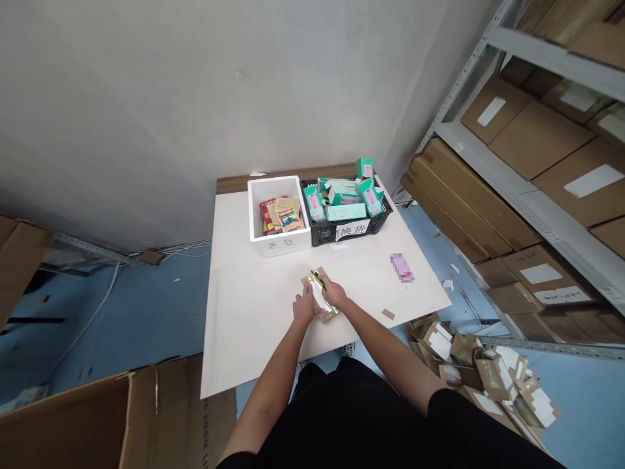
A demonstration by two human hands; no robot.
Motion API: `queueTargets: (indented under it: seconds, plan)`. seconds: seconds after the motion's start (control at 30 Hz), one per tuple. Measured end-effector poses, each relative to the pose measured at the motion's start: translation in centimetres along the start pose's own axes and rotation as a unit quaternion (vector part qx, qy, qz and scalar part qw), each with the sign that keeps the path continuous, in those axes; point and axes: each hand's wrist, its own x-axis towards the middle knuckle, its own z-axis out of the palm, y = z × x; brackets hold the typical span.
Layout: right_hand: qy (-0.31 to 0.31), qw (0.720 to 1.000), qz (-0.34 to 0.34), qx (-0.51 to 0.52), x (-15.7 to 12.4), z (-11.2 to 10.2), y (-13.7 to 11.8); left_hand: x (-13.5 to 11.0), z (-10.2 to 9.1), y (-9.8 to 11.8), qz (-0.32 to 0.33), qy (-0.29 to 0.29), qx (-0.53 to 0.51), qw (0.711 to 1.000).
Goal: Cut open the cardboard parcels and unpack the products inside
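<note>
A small cardboard box [331, 316] with a white label and shiny tape lies on the white table, tilted to the line of my arms. My left hand [305, 305] grips its left side, fingers along the edge. On the upper right of the box is my right hand [334, 292], closed around a small black-and-yellow tool [318, 279] that looks like a box cutter. Its blade cannot be made out, and the fingers cover much of the box.
Behind stand a white foam box [280, 245] of packets and a black crate [322, 234] of green-and-pink boxes. A blurred pink item [402, 268] and a brown scrap [388, 314] lie right. Opened cartons [493, 371] pile on the floor beside the shelving [541, 207]; a large carton [166, 410] stands left.
</note>
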Motion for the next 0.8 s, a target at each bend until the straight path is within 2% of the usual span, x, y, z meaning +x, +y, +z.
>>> queueTargets:
  seconds: [0.3,0.47,0.63,0.8]
  plan:
    - [-0.048,0.992,0.05,-0.11,-1.1,-1.1,-2.4,0.0,0.0,-0.1,0.014,-0.007,-0.028,0.999]
    - [-0.082,0.985,0.076,-0.131,-2.7,-1.0,-2.6,-0.4,-0.7,-0.1,0.012,-0.013,-0.026,1.0]
    - [-0.1,0.981,0.076,-0.145,-5.3,-1.0,-2.0,-0.5,-1.1,-0.1,0.006,-0.014,-0.022,1.0]
    - [-0.121,0.977,0.088,-0.152,-9.3,-1.3,-0.9,-0.4,-1.1,-0.1,-0.004,-0.007,-0.024,1.0]
